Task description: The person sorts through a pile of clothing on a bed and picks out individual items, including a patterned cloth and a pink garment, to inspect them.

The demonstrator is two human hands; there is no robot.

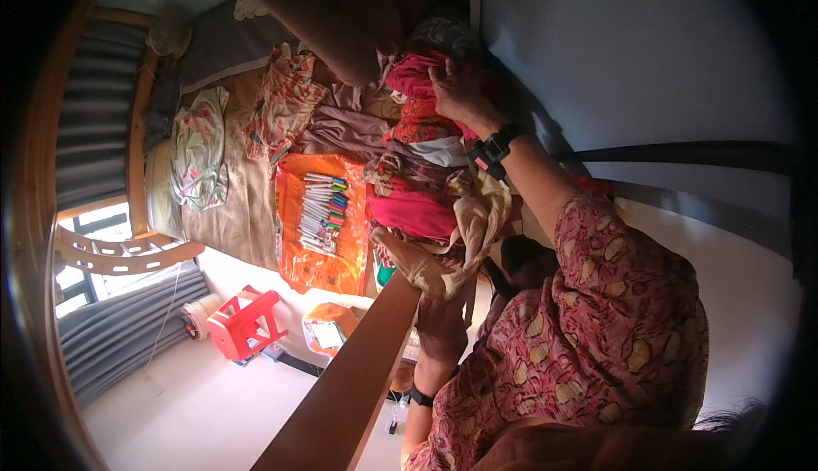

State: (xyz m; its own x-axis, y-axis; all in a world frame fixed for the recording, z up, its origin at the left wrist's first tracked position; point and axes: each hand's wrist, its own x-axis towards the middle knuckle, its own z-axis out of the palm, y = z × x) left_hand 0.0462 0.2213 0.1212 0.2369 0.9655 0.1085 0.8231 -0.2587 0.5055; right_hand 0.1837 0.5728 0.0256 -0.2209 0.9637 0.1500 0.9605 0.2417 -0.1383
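My right hand, with a black band and device at the wrist, has its fingers bent over a crimson cloth at the top of a heap of garments. Lower down, my left hand grips a beige cloth beside a wooden beam; its fingertips are partly hidden by the fabric. Between the hands lie an orange-red patterned cloth, a white cloth and a bright pink cloth. A cream garment drapes over the heap's right side.
Several marker pens lie in rows on an orange plastic bag. A floral garment and a pale green one are on the brown bed cover. The wooden beam crosses the foreground; a red plastic stool stands below.
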